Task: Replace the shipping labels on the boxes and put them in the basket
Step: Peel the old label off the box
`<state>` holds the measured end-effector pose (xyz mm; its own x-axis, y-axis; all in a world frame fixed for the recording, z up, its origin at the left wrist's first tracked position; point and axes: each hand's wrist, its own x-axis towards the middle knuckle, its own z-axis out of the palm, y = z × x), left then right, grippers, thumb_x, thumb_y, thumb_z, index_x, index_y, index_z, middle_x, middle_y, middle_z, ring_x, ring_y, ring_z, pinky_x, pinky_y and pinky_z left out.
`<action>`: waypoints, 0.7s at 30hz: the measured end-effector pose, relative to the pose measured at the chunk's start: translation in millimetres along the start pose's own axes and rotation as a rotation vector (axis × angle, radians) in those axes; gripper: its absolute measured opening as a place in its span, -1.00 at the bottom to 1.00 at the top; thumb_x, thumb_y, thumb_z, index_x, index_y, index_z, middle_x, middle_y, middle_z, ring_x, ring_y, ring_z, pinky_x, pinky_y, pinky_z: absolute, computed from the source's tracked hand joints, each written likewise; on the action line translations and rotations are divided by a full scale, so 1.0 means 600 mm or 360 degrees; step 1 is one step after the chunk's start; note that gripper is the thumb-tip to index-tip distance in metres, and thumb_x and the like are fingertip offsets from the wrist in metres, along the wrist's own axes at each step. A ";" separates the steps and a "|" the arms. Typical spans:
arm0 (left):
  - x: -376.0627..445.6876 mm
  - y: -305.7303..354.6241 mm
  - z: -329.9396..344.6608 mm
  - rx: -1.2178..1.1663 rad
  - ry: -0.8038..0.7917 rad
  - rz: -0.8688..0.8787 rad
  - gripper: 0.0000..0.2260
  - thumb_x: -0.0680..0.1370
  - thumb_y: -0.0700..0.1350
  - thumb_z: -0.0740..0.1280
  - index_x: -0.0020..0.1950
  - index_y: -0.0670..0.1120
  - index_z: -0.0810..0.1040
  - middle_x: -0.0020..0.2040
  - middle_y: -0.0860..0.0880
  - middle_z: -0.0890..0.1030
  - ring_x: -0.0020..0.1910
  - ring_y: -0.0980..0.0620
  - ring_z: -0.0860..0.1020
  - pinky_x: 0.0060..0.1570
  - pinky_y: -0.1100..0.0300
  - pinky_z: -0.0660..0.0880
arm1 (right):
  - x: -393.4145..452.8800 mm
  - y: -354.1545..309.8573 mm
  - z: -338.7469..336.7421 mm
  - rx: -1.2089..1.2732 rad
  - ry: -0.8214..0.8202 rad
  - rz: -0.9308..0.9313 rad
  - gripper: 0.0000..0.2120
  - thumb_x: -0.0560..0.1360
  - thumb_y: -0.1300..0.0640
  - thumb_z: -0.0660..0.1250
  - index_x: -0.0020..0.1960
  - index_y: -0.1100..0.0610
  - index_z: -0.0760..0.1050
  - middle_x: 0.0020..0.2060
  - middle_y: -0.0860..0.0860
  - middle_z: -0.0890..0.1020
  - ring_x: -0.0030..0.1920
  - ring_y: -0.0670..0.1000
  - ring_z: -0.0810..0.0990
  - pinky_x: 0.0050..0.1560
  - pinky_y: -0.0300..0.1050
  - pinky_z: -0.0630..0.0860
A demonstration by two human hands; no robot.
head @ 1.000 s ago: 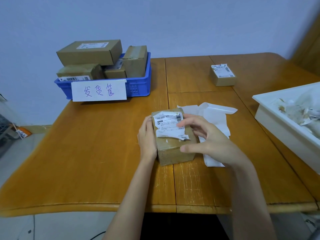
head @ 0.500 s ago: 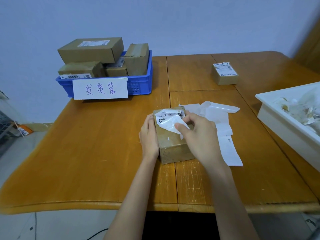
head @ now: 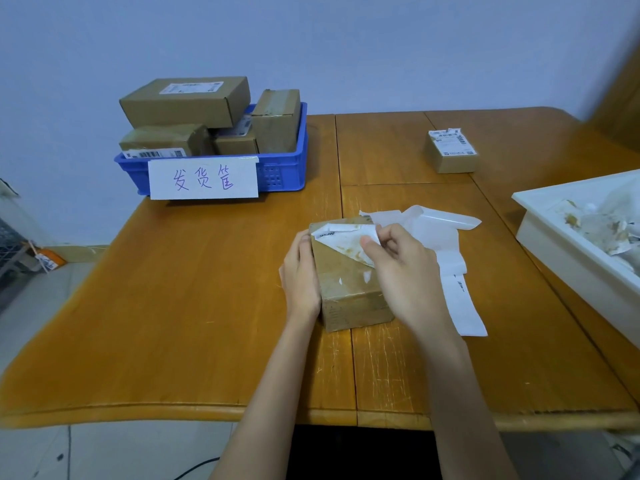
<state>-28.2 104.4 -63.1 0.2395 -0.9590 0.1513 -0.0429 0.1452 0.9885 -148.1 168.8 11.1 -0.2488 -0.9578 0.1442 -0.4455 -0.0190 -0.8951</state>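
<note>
Label [head: 348, 242] half peeled off brown box [head: 349, 289] mid-worktop [head: 207, 306]; right hand [head: 405, 271] fingers pinch its lifted corner, left hand [head: 301, 275] fingers flat against box side. White backing sheets [head: 446, 244] just behind, blue basket [head: 284, 168] far left.

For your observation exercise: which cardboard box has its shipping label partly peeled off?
The brown cardboard box between the left hand and right hand; its white label is folded back, unlike the small box behind.
</note>
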 end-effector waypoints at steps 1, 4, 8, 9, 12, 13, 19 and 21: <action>-0.001 0.001 0.000 -0.0007 -0.0001 0.0006 -0.65 0.65 -0.01 0.05 -0.05 0.20 0.62 -0.07 0.09 0.68 0.05 -0.08 0.60 0.20 -0.30 0.44 | -0.007 -0.004 0.001 0.0028 -0.0017 0.0016 -0.75 0.58 -0.11 0.23 -0.19 0.01 0.43 -0.33 -0.12 0.52 -0.14 -0.07 0.52 -0.10 -0.11 0.37; -0.002 0.000 -0.001 0.0008 -0.0003 0.0012 -0.66 0.66 0.00 0.05 -0.03 0.19 0.62 -0.06 0.09 0.68 0.06 -0.08 0.61 0.21 -0.30 0.44 | -0.014 -0.014 -0.009 0.0229 -0.0131 0.0058 -0.62 0.51 -0.28 0.22 -0.19 0.02 0.49 -0.31 -0.10 0.58 -0.18 -0.15 0.54 -0.13 -0.16 0.41; -0.001 0.000 -0.001 0.0022 0.0003 0.0007 -0.67 0.62 0.06 0.04 -0.06 0.26 0.61 -0.05 0.11 0.68 0.08 -0.08 0.60 0.23 -0.31 0.42 | -0.014 -0.001 -0.026 -0.0074 -0.0377 -0.0084 -0.78 0.42 0.02 0.46 0.04 -0.04 0.52 -0.09 -0.20 0.62 -0.07 -0.27 0.56 -0.08 -0.30 0.50; -0.002 0.002 -0.001 0.0031 0.0000 0.0011 -0.67 0.61 0.07 0.04 -0.06 0.28 0.60 -0.04 0.12 0.67 0.09 -0.08 0.60 0.24 -0.31 0.42 | -0.012 0.006 -0.025 -0.0071 -0.0333 -0.0104 -0.74 0.43 0.11 0.46 0.10 0.02 0.54 0.01 -0.18 0.62 0.00 -0.26 0.55 -0.07 -0.31 0.50; -0.004 0.005 0.001 0.0025 0.0011 0.0010 -0.65 0.63 0.05 0.05 -0.07 0.34 0.59 -0.03 0.17 0.67 0.12 -0.03 0.59 0.26 -0.26 0.42 | -0.005 0.022 -0.022 -0.0013 -0.0169 -0.0113 -0.68 0.50 0.14 0.40 0.25 0.03 0.56 0.07 -0.23 0.62 0.04 -0.23 0.58 -0.11 -0.36 0.50; -0.005 0.006 0.001 0.0031 0.0014 0.0016 -0.65 0.64 0.03 0.05 -0.06 0.34 0.59 -0.03 0.17 0.67 0.12 -0.02 0.59 0.26 -0.25 0.42 | -0.002 0.026 -0.021 -0.0006 -0.0149 -0.0107 -0.64 0.52 0.11 0.38 0.31 -0.01 0.52 0.02 -0.20 0.63 -0.01 -0.19 0.60 -0.13 -0.36 0.49; -0.002 -0.001 0.000 0.0042 0.0004 0.0018 -0.67 0.63 0.03 0.05 -0.02 0.27 0.60 0.01 0.16 0.67 0.17 -0.09 0.57 0.27 -0.27 0.41 | 0.010 0.032 -0.007 -0.0089 0.0149 -0.0190 -0.85 0.53 0.01 0.37 -0.03 0.09 0.58 -0.21 -0.07 0.67 -0.13 -0.11 0.64 -0.15 -0.09 0.59; -0.001 0.002 0.001 0.0003 0.0008 0.0016 -0.66 0.65 -0.01 0.06 -0.04 0.24 0.62 -0.02 0.13 0.68 0.11 -0.04 0.59 0.23 -0.26 0.44 | 0.013 0.035 -0.007 0.0064 0.0116 -0.0132 -0.86 0.49 0.02 0.42 -0.11 0.08 0.57 -0.10 -0.07 0.70 -0.06 -0.16 0.65 -0.04 -0.12 0.61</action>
<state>-29.2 105.0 -62.1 0.2440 -0.9563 0.1613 -0.0471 0.1545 0.9869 -162.9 162.3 -4.6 -0.2750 -0.9291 0.2472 -0.4328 -0.1099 -0.8947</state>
